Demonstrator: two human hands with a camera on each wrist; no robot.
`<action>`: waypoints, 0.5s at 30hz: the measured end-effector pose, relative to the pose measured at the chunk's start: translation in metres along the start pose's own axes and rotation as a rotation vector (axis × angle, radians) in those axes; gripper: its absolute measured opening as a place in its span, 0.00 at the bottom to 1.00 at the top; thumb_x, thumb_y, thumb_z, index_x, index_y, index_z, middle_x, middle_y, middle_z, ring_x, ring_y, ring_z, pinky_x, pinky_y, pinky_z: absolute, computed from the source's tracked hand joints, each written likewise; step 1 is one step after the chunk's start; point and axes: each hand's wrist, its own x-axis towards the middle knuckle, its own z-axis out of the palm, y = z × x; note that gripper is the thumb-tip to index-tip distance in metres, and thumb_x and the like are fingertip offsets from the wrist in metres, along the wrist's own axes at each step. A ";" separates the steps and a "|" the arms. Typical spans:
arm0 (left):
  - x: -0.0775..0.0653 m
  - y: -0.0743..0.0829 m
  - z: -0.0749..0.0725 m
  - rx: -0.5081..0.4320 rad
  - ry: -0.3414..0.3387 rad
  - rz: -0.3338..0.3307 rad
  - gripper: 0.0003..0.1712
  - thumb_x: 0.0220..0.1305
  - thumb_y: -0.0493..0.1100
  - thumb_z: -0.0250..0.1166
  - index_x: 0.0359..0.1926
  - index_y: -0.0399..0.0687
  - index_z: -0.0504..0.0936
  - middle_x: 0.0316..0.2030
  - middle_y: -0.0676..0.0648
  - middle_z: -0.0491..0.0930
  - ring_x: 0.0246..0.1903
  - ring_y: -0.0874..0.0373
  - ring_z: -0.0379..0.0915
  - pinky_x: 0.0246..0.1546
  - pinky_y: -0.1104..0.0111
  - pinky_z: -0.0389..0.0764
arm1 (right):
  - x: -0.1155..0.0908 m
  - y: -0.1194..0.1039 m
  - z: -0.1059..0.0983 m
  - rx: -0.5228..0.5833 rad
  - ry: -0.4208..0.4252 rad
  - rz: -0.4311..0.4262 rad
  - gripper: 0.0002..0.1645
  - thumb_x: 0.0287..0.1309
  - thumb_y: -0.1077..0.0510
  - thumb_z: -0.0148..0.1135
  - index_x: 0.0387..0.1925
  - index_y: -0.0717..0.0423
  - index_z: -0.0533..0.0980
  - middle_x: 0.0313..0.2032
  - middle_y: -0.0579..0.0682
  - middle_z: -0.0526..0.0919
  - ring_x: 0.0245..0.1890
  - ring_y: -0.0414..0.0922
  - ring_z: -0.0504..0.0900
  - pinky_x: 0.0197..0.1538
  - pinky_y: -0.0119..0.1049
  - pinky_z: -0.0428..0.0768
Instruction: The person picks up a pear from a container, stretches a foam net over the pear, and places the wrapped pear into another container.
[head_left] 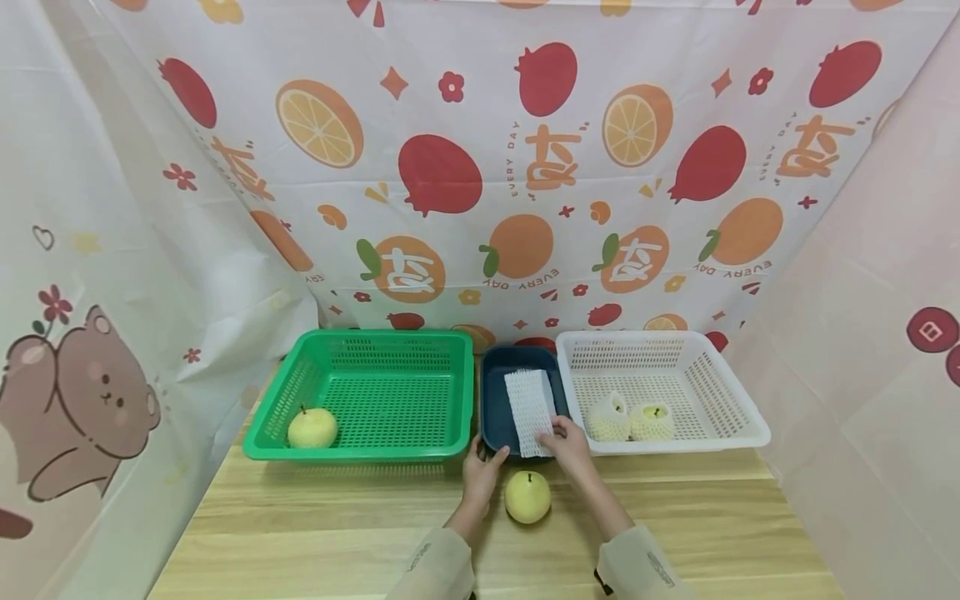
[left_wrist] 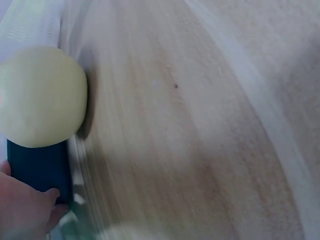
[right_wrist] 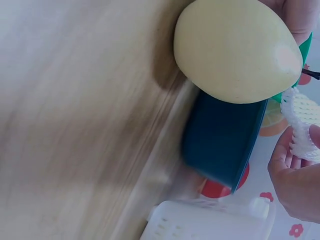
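A white foam fruit net (head_left: 529, 408) lies flattened over the dark blue tray (head_left: 492, 417). My right hand (head_left: 568, 448) pinches its front end between thumb and fingers; the right wrist view shows the net (right_wrist: 301, 127) lifted at the tray's rim. At the tray's front left corner, my left hand (head_left: 480, 479) holds the wall, thumb in front and fingers along the side. A bare yellow pear (head_left: 527, 497) stands upright on the table between my forearms, stem up, just before the tray. It covers part of the tray in both wrist views.
On the left, a green basket (head_left: 360, 454) has one bare pear (head_left: 312, 427) in its front left corner. A white basket (head_left: 720, 442) on the right holds two pears in foam nets (head_left: 651, 422). Behind the wooden table (head_left: 337, 533) hangs a fruit-print cloth (head_left: 480, 108).
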 end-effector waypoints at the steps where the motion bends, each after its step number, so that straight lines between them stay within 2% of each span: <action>1: 0.000 0.000 0.000 0.010 0.007 0.001 0.38 0.58 0.32 0.62 0.65 0.26 0.52 0.61 0.24 0.53 0.61 0.35 0.49 0.57 0.54 0.62 | -0.001 0.000 -0.001 0.008 0.000 0.009 0.16 0.51 0.65 0.64 0.41 0.69 0.73 0.34 0.54 0.79 0.35 0.45 0.77 0.37 0.36 0.76; 7: -0.003 0.004 0.004 0.094 0.090 -0.021 0.34 0.58 0.35 0.64 0.61 0.24 0.59 0.54 0.25 0.64 0.54 0.35 0.62 0.51 0.54 0.70 | -0.009 0.000 -0.004 0.043 -0.018 0.012 0.16 0.51 0.65 0.64 0.41 0.70 0.72 0.34 0.54 0.80 0.35 0.44 0.77 0.36 0.33 0.75; 10: -0.008 0.007 0.005 0.085 0.127 -0.049 0.31 0.58 0.36 0.64 0.57 0.23 0.63 0.49 0.27 0.67 0.50 0.37 0.66 0.48 0.54 0.71 | -0.012 0.000 -0.004 0.058 -0.029 0.016 0.16 0.51 0.65 0.64 0.42 0.69 0.72 0.34 0.53 0.79 0.35 0.44 0.77 0.37 0.33 0.75; 13: -0.011 0.008 0.005 0.043 0.154 -0.075 0.21 0.57 0.37 0.64 0.46 0.25 0.68 0.38 0.36 0.71 0.39 0.47 0.70 0.40 0.63 0.74 | -0.017 -0.002 -0.005 0.077 -0.044 0.024 0.16 0.51 0.65 0.63 0.42 0.69 0.72 0.35 0.53 0.79 0.37 0.45 0.77 0.39 0.35 0.76; 15: -0.014 0.009 0.002 0.014 0.137 -0.094 0.13 0.57 0.37 0.64 0.36 0.31 0.69 0.28 0.43 0.70 0.29 0.54 0.67 0.32 0.66 0.72 | -0.018 -0.001 -0.005 0.090 -0.044 0.028 0.16 0.51 0.65 0.63 0.42 0.68 0.72 0.35 0.53 0.79 0.38 0.45 0.77 0.40 0.35 0.76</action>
